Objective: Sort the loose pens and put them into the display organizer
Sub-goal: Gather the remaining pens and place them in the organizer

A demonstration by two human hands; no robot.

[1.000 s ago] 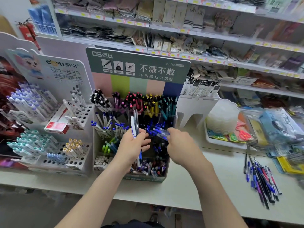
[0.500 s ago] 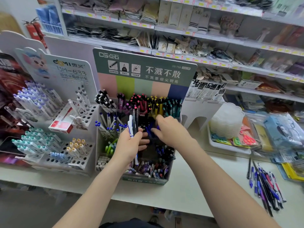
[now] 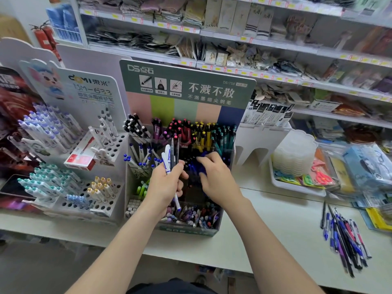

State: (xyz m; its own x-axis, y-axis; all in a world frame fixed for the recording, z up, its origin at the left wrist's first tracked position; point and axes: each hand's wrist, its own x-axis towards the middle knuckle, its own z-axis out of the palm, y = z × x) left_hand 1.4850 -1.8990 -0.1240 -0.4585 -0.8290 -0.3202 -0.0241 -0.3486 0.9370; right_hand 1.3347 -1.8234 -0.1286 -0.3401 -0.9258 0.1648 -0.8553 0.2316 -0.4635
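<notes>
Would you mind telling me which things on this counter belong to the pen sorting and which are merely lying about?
Part of the job:
left hand gripping a bunch of pens
right hand reaching into the display organizer
loose pens on the counter

Just lying about:
red scissors
stack of clear containers
red box

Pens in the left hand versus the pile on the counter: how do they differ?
The left hand grips the held pens upright before the display organizer; the counter pile lies flat, untouched, to the right. The held pens are few; the counter pile has many more. Both include blue pens.
</notes>
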